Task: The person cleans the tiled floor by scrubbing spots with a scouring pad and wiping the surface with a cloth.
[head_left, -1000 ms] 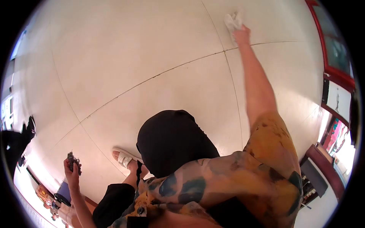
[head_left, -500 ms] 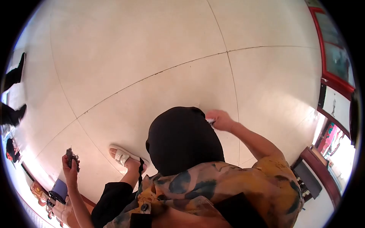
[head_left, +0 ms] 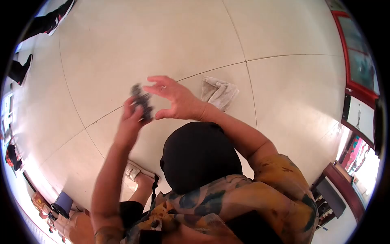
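In the head view, my left hand [head_left: 131,120] is closed around a dark grey, wiry clump that looks like a steel wool scourer [head_left: 141,101], slightly blurred by motion. Just to its right, my right hand [head_left: 178,99] has its fingers and thumb spread toward the scourer, with nothing in its grasp. A small gap shows between those fingers and the scourer. Behind the right wrist, a crumpled greyish-white cloth [head_left: 220,92] lies on the tiled floor [head_left: 162,36]. My bent knee in black cloth [head_left: 201,156] is below both hands.
Another person's dark shoes [head_left: 59,18] are at the upper left. A red-framed glass cabinet [head_left: 357,57] stands along the right edge. My sandalled foot [head_left: 132,172] rests on the floor at lower left, and a bluish-purple bin [head_left: 63,203] is farther left.
My left hand has brought the scourer up and right. My right hand has moved left from the cloth, which now lies on the floor. The other person's shoes have shifted upward.
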The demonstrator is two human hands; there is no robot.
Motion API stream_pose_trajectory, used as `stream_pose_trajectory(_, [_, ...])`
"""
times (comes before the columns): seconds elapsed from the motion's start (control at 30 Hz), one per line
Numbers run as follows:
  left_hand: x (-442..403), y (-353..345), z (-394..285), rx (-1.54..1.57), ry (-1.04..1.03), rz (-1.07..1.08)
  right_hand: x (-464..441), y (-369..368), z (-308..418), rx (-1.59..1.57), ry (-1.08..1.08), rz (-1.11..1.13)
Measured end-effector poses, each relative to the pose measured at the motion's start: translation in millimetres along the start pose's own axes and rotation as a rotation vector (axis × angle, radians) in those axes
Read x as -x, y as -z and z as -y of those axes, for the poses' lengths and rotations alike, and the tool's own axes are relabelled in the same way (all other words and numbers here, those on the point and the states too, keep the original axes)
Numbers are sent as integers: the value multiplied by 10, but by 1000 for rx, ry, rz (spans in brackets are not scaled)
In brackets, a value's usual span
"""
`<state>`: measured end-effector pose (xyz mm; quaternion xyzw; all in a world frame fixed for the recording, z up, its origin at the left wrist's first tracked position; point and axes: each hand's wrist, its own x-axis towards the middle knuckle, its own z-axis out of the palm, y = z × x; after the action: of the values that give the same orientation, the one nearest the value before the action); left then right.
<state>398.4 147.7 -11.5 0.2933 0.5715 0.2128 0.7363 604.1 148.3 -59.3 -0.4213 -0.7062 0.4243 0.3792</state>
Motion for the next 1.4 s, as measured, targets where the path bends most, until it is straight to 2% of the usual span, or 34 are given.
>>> stream_pose_trajectory(0.03, [-156, -228, 45, 92, -27, 64, 17, -36, 7, 28, 24, 4])
stream_pose_trajectory(0.07, [-266, -404, 59, 25, -29, 90, 73, -25, 50, -53, -114, -7])
stream_pose_trajectory(0.17, [-291, -660, 55, 161, 73, 216, 305, 206, -127, 40, -240, -127])
stream_pose_trajectory(0.23, [-242, -672, 50, -86, 30, 151, 450, 459, -361, -34, -354, -418])
stream_pose_trajectory(0.3, [-311, -426, 212, -423, -56, 143, 494, 916, -622, -34, -575, -602])
stream_pose_trajectory(0.37, [-413, -86, 530, -615, -149, -23, 627, 1322, -1010, 442, -516, -607])
stream_pose_trajectory(0.47, [-380, 283, 816, -773, -171, -184, 685, 1541, -1233, 678, -565, -443])
stream_pose_trajectory(0.6, [-361, 647, 1088, -909, -190, -281, 610, 1513, -1231, 710, -405, -304])
stream_pose_trajectory(0.7, [-421, 794, 1202, -913, -202, -330, 378, 1561, -1412, 849, -338, -235])
stream_pose_trajectory(0.77, [-536, 948, 1358, -756, -98, -347, 84, 1675, -1655, 936, -322, -221])
stream_pose_trajectory(0.87, [-624, 905, 1322, -680, -17, -417, -376, 1956, -1833, 988, -443, -269])
stream_pose_trajectory(0.93, [-598, 813, 1100, -703, 62, -451, -249, 1924, -1817, 928, -377, -148])
stream_pose_trajectory(1.0, [-660, 855, 1124, -840, -23, -428, -101, 1846, -1650, 838, -365, 15])
stream_pose_trajectory(1.1, [-603, 805, 1053, -912, -7, -402, -152, 1876, -1729, 902, -282, 10])
stream_pose_trajectory(1.23, [-626, 793, 1027, -942, 24, -399, -499, 1956, -1865, 998, -353, -130])
stream_pose_trajectory(1.27, [-625, 788, 1043, -972, -24, -416, -362, 1902, -1840, 967, -279, -87])
stream_pose_trajectory(1.37, [-619, 778, 1062, -1032, -128, -439, -4, 1765, -1626, 886, -321, 66])
stream_pose_trajectory(1.4, [-611, 776, 1060, -1033, -137, -435, -15, 1806, -1700, 905, -261, 42])
